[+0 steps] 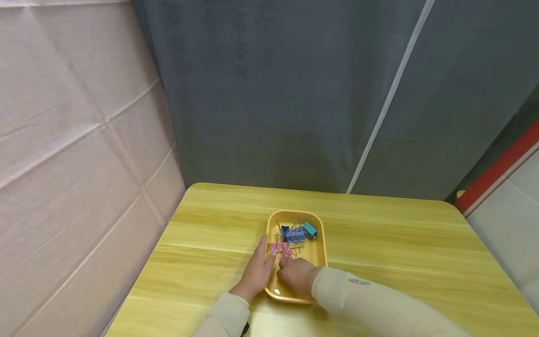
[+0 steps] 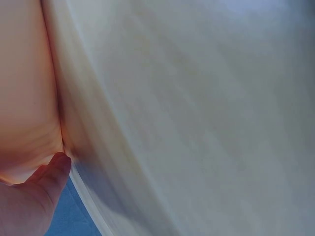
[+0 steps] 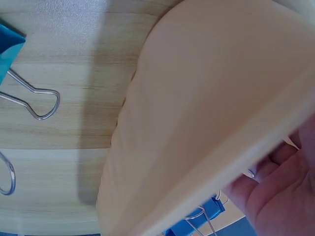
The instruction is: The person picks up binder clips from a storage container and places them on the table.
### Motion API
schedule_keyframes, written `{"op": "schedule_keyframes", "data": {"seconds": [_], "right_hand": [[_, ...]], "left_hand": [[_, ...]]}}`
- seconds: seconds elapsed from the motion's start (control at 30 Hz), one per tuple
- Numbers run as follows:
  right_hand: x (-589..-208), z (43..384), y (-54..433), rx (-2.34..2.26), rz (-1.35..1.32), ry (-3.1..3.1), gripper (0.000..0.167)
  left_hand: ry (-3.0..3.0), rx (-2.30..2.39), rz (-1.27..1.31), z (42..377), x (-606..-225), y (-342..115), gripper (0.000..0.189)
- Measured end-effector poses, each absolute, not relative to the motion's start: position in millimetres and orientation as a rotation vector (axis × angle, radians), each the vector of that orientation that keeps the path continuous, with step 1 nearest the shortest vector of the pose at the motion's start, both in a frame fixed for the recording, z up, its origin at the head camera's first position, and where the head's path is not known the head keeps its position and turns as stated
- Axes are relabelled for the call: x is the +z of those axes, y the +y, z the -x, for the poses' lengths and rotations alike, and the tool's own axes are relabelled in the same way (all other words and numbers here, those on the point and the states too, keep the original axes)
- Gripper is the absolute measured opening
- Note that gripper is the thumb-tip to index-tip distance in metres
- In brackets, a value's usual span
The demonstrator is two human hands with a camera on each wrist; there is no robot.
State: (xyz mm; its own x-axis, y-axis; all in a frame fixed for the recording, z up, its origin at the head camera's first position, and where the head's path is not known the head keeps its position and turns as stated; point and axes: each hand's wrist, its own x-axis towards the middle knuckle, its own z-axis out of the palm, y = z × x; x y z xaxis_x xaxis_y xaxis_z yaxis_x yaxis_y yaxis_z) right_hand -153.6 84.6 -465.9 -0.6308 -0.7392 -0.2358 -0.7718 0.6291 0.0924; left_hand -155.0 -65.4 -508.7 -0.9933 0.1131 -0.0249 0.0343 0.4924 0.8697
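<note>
A shallow yellow tray (image 1: 321, 248) holds several binder clips with wire handles. Its left wall is between the thumb and straight fingers of my left hand (image 1: 258, 271), the thumb lying over the rim. In the left wrist view the hand (image 2: 29, 209) touches the tray's wall (image 2: 27, 83). My right hand (image 1: 298, 275) reaches inside, fingers curled at a pink binder clip (image 1: 286, 252) that it seems to pinch; the fingertips are partly hidden. A wire glints by the curled fingers of that hand (image 3: 280, 191) in the right wrist view. Another pink clip (image 1: 276, 246) lies beside the left thumb.
Blue binder clips (image 1: 295, 236) and a teal one (image 1: 310, 228) lie at the tray's far end. In the right wrist view a teal binder clip (image 3: 10, 46) lies on the wood-grain table (image 1: 400, 243) outside the tray. A grey curtain (image 1: 269, 93) hangs behind the table.
</note>
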Motion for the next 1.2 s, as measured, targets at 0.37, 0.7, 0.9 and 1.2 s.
{"op": "schedule_keyframes", "data": {"seconds": [0.37,0.7,0.9,1.2], "right_hand": [[-469,156,86,0.357,1.276,2.659,0.017],[-467,157,89,0.332,1.31,2.638,0.017],[-465,156,93,0.229,1.321,2.616,0.019],[-451,158,96,0.024,1.285,2.524,0.023]], "left_hand": [[2.645,1.541,-0.134,155,-509,-65,0.061],[2.623,1.552,-0.129,154,-509,-65,0.061],[2.641,1.529,-0.11,153,-506,-64,0.061],[2.655,1.519,-0.125,152,-505,-64,0.061]]}}
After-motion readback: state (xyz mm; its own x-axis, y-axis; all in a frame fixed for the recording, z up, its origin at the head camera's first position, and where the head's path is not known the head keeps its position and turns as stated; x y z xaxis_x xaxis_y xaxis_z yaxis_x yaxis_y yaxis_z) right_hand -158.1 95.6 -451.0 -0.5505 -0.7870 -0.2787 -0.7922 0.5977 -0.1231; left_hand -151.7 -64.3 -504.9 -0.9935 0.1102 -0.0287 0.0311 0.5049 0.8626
